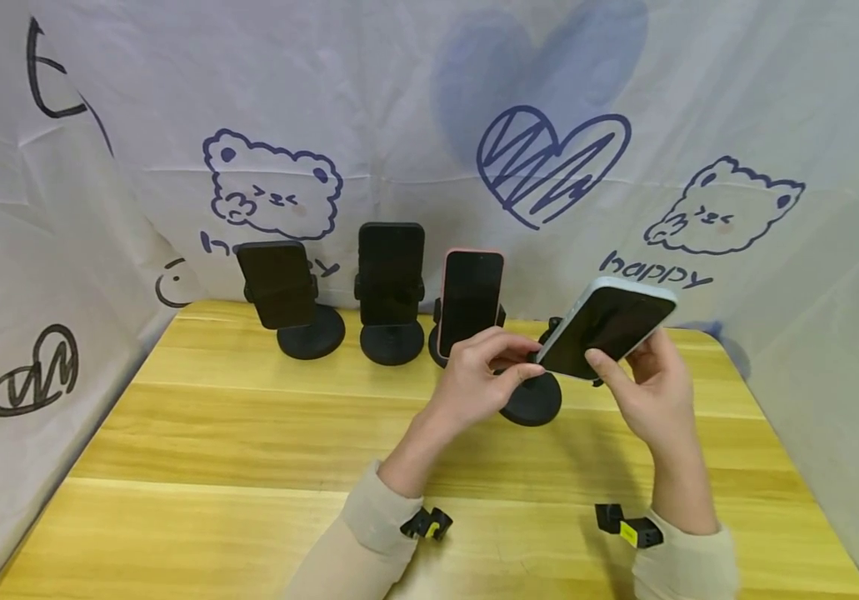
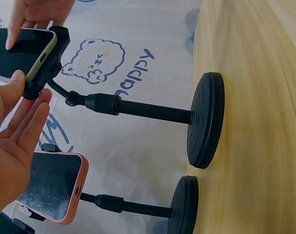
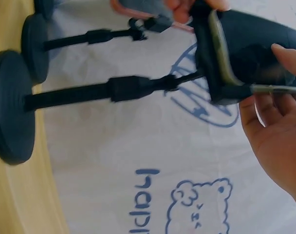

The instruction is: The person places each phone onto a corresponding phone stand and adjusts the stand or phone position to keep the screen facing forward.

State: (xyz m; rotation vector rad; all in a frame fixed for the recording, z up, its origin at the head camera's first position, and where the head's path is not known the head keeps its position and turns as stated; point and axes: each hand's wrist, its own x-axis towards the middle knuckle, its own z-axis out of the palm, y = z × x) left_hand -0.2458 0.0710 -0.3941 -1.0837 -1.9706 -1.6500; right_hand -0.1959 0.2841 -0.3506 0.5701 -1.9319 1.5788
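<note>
A phone in a pale case [image 1: 624,318] leans at a tilt at the right of the head view, its dark screen facing up. My right hand [image 1: 657,392] grips it, thumb on the screen and fingers behind. My left hand [image 1: 477,377] pinches the black clamp [image 2: 60,46] of a phone stand at the phone's lower end, thumb and fingers at one clamp arm. In the left wrist view, the phone's port end lies against this clamp. The stand's round base [image 1: 532,403] rests on the table. Fingers behind the phone are partly hidden.
Left of my hands, a pink-cased phone [image 1: 472,292] sits in another stand. Two dark phones, a middle one [image 1: 392,275] and a left one [image 1: 277,285], stand in further holders. A white cloth with drawings [image 1: 414,100] hangs behind the wooden table [image 1: 249,450].
</note>
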